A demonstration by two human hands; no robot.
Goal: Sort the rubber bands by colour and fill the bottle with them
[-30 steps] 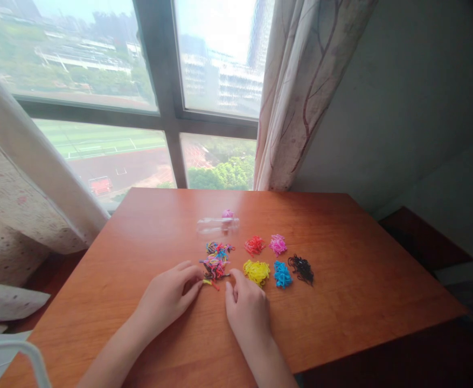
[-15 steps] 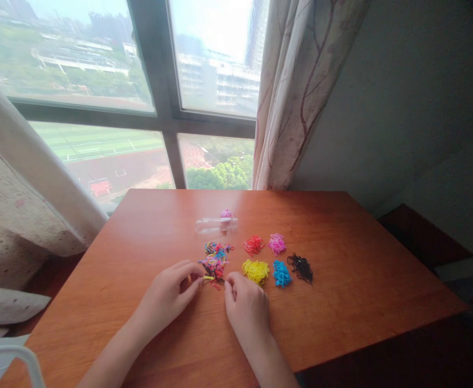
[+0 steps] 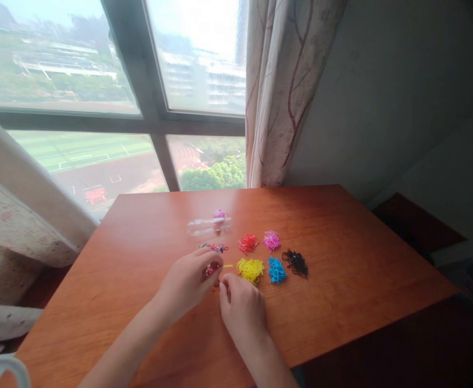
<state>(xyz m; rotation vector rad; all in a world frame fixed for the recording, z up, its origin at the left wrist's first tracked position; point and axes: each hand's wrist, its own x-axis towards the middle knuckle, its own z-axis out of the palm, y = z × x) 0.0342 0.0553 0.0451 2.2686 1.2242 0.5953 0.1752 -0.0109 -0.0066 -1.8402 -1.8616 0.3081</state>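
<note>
Picking looks to be the step in hand: a yellow band sticks out from the nearly closed fingertips of the left hand, just left of the yellow pile. The right hand is curled, nearer the wearer than the yellow pile; whether it grips anything I cannot tell. The mixed heap, partly hidden by the left hand, lies left of the yellow pile on the tabletop. Beyond the yellow pile is the red pile, beyond and right the pink pile; to its right come the blue pile, then the black pile. The next move, I judge, calls for a light pinch that keeps one thin band apart from its neighbours. No brand, label or writing is readable.
</note>
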